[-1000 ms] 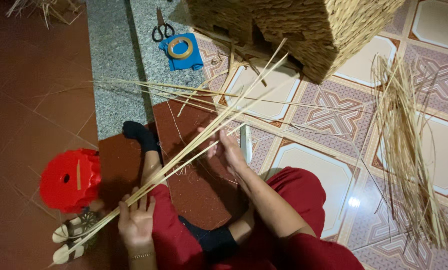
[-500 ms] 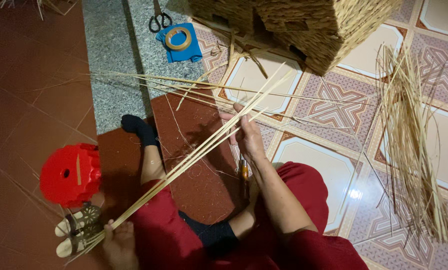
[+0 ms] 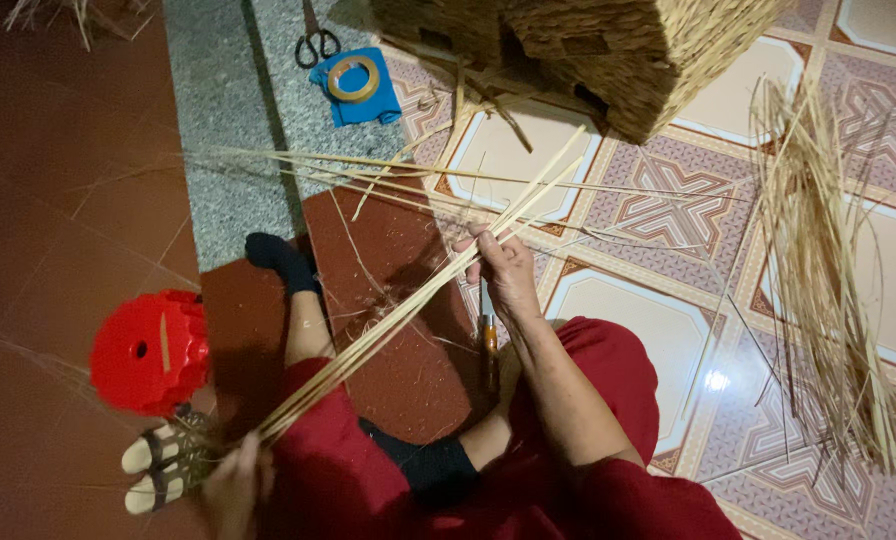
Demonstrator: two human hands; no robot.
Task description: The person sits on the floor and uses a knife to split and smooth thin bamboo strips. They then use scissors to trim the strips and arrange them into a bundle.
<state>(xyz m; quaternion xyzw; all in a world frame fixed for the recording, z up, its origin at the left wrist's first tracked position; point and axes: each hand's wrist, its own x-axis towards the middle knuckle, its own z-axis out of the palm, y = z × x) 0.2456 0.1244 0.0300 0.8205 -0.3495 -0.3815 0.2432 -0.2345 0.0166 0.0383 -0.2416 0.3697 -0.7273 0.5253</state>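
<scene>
Strands (image 3: 408,305) — long bundle of pale straw, stretched taut between my hands | right hand (image 3: 506,268) clenched on it near the far end | left hand (image 3: 233,480) grasping the near end, beside sandals (image 3: 158,465) | I judge: keep tension even, strands parallel, clear of loose stalks (image 3: 818,270).

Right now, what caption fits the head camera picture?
Two hands hold long pale straw stalks beside a woven straw basket.
</scene>
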